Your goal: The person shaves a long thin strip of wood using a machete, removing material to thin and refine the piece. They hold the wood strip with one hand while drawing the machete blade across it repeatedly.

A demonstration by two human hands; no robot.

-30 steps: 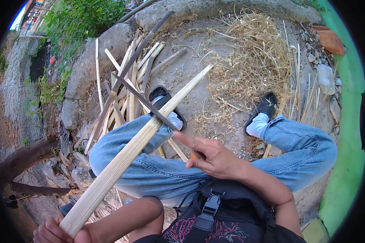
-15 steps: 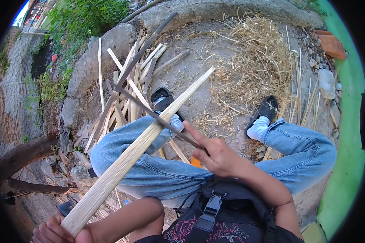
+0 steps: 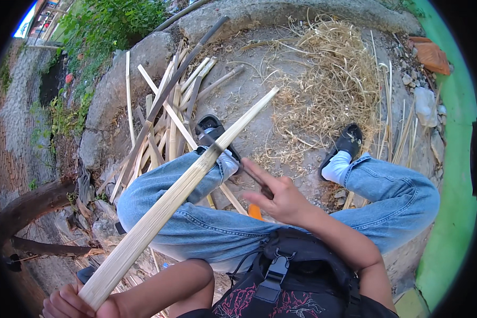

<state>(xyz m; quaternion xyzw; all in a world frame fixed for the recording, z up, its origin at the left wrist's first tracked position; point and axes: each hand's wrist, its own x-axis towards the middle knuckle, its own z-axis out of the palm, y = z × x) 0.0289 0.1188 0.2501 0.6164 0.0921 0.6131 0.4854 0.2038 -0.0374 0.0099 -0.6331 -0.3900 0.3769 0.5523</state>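
Observation:
My left hand (image 3: 74,303), low at the left, is wrapped round the wide end of a long pale bamboo strip (image 3: 161,206). The strip slants up and away across my left leg, narrowing to its far tip above the ground. My right hand (image 3: 282,200) grips a dark, narrow knife (image 3: 249,175), its index finger stretched along it. The blade crosses the strip near my left shoe and is blurred by motion there. Most of the handle is hidden by my fingers.
Many bamboo strips (image 3: 173,135) lie piled beyond my left sandal (image 3: 211,127). A heap of curled shavings (image 3: 339,69) covers the ground ahead of my right sandal (image 3: 349,140). A green wall (image 3: 456,222) borders the right; branches (image 3: 34,204) lie left. Something orange (image 3: 255,212) shows between my legs.
The knife has drawn back toward me along its length, so less of the blade reaches past the strip. My right thumb has lifted outward. The strip and left hand stay nearly still.

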